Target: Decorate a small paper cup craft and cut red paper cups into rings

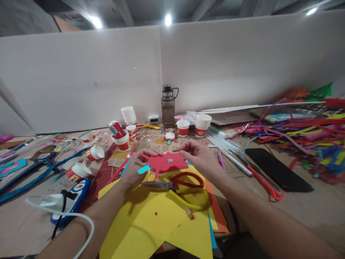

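A red paper cutout [172, 162] with scalloped edges sits in front of me, with a white rim showing under it. Red strips and a light-blue paper tab [144, 169] stick out from its left side. The fingers of my left hand [136, 167] are closed on the cutout's left edge. My right hand [201, 158] pinches a small thin red strip [176, 151] above the cutout's right side. Just below lie scissors [172, 185] with red and yellow handles, on yellow paper sheets [151, 219].
Paper cups [202, 126] stand at the back, with a bottle [168, 108] behind them. A cup [124, 141] holding red tools is left of centre. At right lie a utility knife [265, 183], a black phone [277, 169] and colourful strips [299, 136]. A white cable [88, 219] crosses my left forearm.
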Available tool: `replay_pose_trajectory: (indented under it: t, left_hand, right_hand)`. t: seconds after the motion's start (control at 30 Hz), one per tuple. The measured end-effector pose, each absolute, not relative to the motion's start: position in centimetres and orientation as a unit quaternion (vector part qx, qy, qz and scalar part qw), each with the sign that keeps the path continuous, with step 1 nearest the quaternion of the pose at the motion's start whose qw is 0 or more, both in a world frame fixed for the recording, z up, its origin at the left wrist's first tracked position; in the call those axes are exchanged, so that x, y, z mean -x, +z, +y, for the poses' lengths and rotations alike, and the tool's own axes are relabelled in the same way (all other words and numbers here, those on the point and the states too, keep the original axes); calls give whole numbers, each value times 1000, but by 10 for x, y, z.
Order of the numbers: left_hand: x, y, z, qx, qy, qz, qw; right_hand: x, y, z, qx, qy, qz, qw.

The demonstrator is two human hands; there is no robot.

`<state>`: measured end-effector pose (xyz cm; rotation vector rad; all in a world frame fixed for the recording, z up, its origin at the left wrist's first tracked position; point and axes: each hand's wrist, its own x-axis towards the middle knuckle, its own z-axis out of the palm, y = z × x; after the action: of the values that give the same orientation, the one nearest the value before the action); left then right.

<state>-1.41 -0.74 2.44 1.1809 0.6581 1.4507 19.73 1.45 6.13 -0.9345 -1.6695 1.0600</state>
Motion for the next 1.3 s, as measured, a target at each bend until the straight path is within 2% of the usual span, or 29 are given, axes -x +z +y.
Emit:
replay_pose_trajectory:
  t: [0.2,0.4,1.3]
  left_hand:
    - [17,21,-7,-521,604,278,535]
    - [16,28,-9,-514,600,281,544]
    - [12,29,-10,-465,602,281,585]
  right_hand:
    - [-195,66,-10,324,281,-768,475]
    - [-195,66,-12,287,215,-803,477]
    - [-192,62,-13,260,198,-842,430]
